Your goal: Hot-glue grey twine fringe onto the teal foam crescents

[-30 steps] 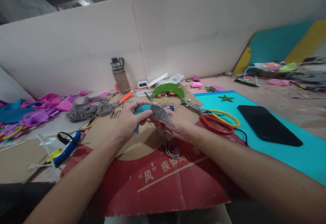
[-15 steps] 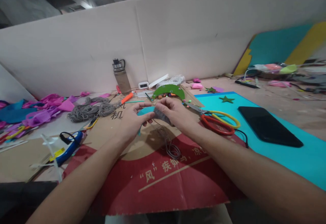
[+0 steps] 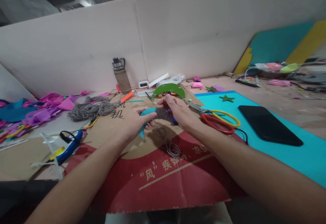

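Note:
My left hand (image 3: pixel 139 120) is closed around the teal end of a curved, crescent-like piece (image 3: pixel 148 111), its thumb pressed on top. The middle of the piece is grey, as if wrapped in cord, and a dark blue bit shows at its right end. My right hand (image 3: pixel 179 110) is over that right end, thumb and fingers drawn together; what they pinch is hidden. From the crescent a thin grey cord (image 3: pixel 173 150) trails down into a loose coil on the cardboard (image 3: pixel 178 190).
Red-and-yellow-handled scissors (image 3: pixel 219 124) and a black phone (image 3: pixel 268 125) lie right, on a turquoise sheet (image 3: pixel 305 156). Behind are a green crescent (image 3: pixel 169 89) with small beads and a bottle (image 3: pixel 121 78). Left are grey cord (image 3: pixel 91 109), an orange-handled tool (image 3: pixel 126 97) and a blue-white device (image 3: pixel 67 149).
My right hand has shifted slightly right and lifted off the grey part, so more of the crescent shows. My left hand keeps its hold on the teal end.

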Available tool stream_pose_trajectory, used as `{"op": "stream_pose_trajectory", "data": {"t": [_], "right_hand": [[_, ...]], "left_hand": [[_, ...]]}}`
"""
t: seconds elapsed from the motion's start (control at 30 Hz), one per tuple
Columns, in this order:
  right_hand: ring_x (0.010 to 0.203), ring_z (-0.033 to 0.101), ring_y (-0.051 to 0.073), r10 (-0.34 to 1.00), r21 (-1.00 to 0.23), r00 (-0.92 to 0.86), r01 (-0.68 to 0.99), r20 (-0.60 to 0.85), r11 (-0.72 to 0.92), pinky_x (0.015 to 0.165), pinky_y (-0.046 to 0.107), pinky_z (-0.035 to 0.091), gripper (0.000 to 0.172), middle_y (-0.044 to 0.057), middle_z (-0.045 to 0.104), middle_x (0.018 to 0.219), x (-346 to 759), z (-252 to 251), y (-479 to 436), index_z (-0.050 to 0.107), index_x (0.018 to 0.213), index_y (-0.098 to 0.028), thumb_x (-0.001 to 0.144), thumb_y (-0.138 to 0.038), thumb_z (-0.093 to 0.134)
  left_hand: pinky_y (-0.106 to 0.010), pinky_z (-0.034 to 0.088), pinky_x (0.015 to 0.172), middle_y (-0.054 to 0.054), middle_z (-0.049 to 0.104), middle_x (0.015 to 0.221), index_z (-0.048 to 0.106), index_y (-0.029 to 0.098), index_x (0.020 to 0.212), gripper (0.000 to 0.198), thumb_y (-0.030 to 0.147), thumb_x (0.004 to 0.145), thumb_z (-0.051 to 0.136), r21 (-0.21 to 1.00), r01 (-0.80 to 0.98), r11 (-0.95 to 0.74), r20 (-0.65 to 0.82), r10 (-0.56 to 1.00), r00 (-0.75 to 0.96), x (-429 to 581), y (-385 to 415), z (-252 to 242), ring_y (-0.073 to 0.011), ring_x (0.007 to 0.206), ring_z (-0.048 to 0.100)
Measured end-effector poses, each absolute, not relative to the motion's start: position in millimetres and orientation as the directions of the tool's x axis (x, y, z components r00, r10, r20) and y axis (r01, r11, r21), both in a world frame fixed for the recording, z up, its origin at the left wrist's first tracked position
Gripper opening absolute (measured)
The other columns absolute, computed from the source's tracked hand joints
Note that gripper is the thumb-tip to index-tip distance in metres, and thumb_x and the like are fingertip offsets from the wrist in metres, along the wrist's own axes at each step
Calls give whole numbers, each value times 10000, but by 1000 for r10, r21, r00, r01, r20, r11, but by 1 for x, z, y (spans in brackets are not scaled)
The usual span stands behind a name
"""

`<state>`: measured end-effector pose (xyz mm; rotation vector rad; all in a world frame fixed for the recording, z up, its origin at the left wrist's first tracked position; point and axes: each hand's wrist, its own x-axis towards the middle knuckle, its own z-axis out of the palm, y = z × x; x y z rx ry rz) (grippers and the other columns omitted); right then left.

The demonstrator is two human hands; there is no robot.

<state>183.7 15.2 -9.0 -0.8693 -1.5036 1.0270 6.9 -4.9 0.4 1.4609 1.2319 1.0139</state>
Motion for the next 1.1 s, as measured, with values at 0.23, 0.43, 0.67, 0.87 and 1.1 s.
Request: {"op": "stream_pose_trajectory", "data": {"t": [0.23,0.43,0.67,0.87,1.1], "right_hand": [[662,485,129,866,-852,-222,187,448,489,643,274,391,202,-11,553,690,180,-6,8,540,702,-200,845,-334,591],[668,573,146,937,-973,-277,-151,211,174,628,277,463,420,22,625,736,184,-5,17,598,792,-200,867,-602,503],[822,675,202,886,-911,-463,-373,16,-178,789,360,542,592,121,717,901,184,-9,21,641,935,-190,929,-672,298],[523,499,95,870,-935,-493,-310,2,-174,606,267,471,239,10,613,695,171,-18,7,643,906,-185,935,-361,484],[548,469,125,859,-930,-454,151,235,334,559,265,361,175,-25,527,618,168,-17,-1,611,739,-217,872,-301,532]], "left_hand": [[-182,344,438,-6,635,571,676,161,748,226,377,728,740,972,205,-118,71,973,220,9,-5,-3,-77,461,501],[-187,421,487,-32,658,587,684,129,771,271,370,693,782,1000,2,2,-3,965,264,10,-7,6,-77,481,533],[-184,495,513,-35,659,590,675,117,767,164,197,656,765,974,-226,16,19,988,151,11,-6,15,-102,522,606],[-179,501,480,-18,645,590,640,128,767,122,173,706,735,962,-273,-25,44,997,65,6,-2,13,-100,502,607],[-179,519,494,-19,656,624,624,125,804,143,151,713,732,958,-281,-58,50,998,-38,1,4,10,-108,536,634]]}}
